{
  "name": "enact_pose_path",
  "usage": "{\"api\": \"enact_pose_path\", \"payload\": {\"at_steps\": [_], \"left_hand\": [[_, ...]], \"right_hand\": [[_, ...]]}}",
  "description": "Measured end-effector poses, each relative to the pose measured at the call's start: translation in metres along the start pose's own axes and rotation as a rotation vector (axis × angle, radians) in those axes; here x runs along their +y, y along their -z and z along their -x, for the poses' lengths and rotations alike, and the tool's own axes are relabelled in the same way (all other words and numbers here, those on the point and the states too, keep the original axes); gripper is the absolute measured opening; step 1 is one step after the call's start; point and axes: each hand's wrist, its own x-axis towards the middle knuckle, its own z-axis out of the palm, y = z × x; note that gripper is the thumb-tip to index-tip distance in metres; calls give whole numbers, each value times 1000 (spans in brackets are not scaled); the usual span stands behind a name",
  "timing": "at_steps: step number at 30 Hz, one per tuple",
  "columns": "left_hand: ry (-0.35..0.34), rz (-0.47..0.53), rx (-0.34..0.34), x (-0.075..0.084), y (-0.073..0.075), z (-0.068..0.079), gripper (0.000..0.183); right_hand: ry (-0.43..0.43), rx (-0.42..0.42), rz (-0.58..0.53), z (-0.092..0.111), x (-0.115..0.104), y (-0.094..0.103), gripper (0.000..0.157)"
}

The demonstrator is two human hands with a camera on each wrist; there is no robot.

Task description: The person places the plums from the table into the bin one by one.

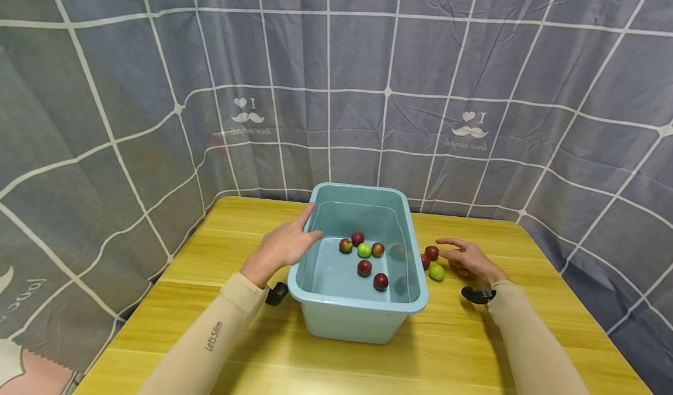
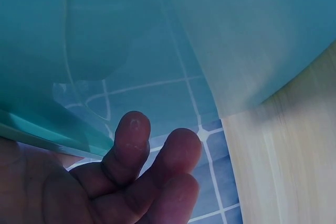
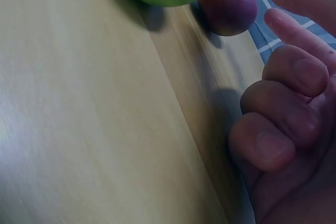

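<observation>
A light blue plastic tub (image 1: 347, 322) stands on the table, with several small dark red fruits (image 1: 364, 267) and one green fruit (image 1: 364, 250) on its floor. My left hand (image 1: 284, 244) holds the tub's left rim, thumb over the inside and the other fingers (image 2: 176, 156) outside the wall. To the right of the tub lie a dark red fruit (image 1: 432, 252), another red fruit (image 1: 425, 262) partly hidden by the tub, and a green fruit (image 1: 436, 272). My right hand (image 1: 470, 260) is just beside them, thumb and index finger extended, three fingers (image 3: 275, 103) loosely curled, holding nothing.
The yellow wood-grain table (image 1: 236, 336) extends on both sides of the tub. A grey curtain (image 1: 357, 120) with white grid lines hangs behind the table and along both sides. A black wrist device (image 1: 478, 294) sits at each wrist.
</observation>
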Motion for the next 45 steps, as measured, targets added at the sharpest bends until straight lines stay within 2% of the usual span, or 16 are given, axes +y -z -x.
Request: {"api": "enact_pose_path", "payload": {"at_steps": [15,24,32,45], "left_hand": [[-11,11,-1,-5,0,3,79],[-24,6,9,-10,-3,5,78],[-32,-1,17,-12,-4,6,78],[-30,10,24,-13,-5,7,79]], "right_hand": [[-61,57,57,-5,2,-12,63],[-48,127,183,-6,1,-20,60],[-75,116,118,-4,1,-24,55],[-76,118,119,3,0,-21,55]]}}
